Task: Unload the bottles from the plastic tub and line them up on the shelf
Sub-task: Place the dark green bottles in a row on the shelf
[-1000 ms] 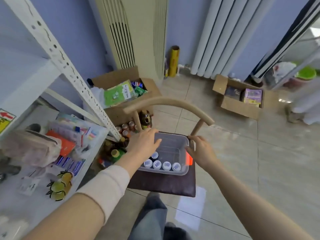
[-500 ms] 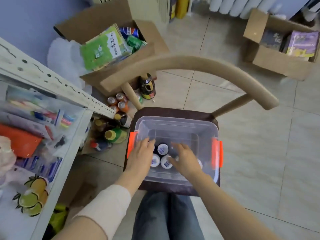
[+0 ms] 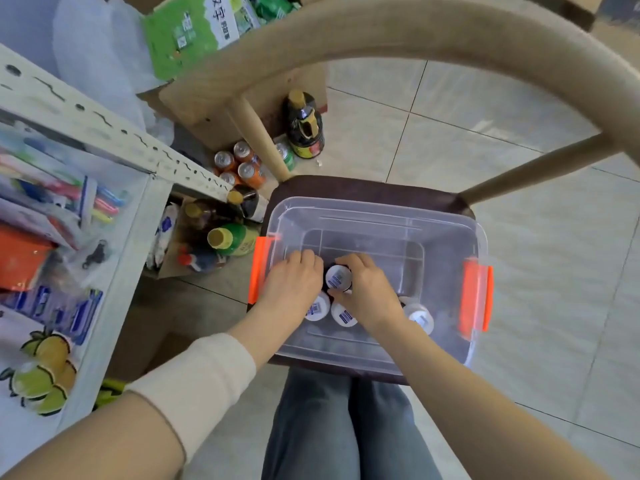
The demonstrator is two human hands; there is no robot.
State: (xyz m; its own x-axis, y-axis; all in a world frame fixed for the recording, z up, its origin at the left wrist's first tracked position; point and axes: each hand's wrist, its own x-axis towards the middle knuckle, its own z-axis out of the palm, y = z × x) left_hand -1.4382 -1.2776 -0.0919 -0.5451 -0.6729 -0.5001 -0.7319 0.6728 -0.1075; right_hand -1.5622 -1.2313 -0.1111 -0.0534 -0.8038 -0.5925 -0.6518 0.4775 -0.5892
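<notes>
A clear plastic tub [image 3: 381, 216] with orange latches sits on a dark chair seat [image 3: 346, 188]. Several dark bottles with white caps stand inside, near its front wall. One bottle [image 3: 337, 278] stands slightly behind the others, between my hands. My right hand [image 3: 369, 289] curls its thumb and fingers around that bottle's cap. My left hand [image 3: 294, 282] is inside the tub with its fingers bent down, against the same bottle's left side; what it grips is hidden. More caps [image 3: 317, 308] [image 3: 419, 317] show by my wrists. The white metal shelf [image 3: 114, 133] is at the left.
The chair's curved wooden back [image 3: 415, 32] arches over the tub. Cans [image 3: 242, 168], a dark sauce bottle [image 3: 304, 129] and other bottles [image 3: 228, 239] stand on the floor beside the shelf. Packets and pens [image 3: 69, 202] lie on the shelf. A cardboard box [image 3: 194, 32] is behind.
The camera has dropped closer over the tub. Both hands went from its rim down inside it and closed in around the rear bottle.
</notes>
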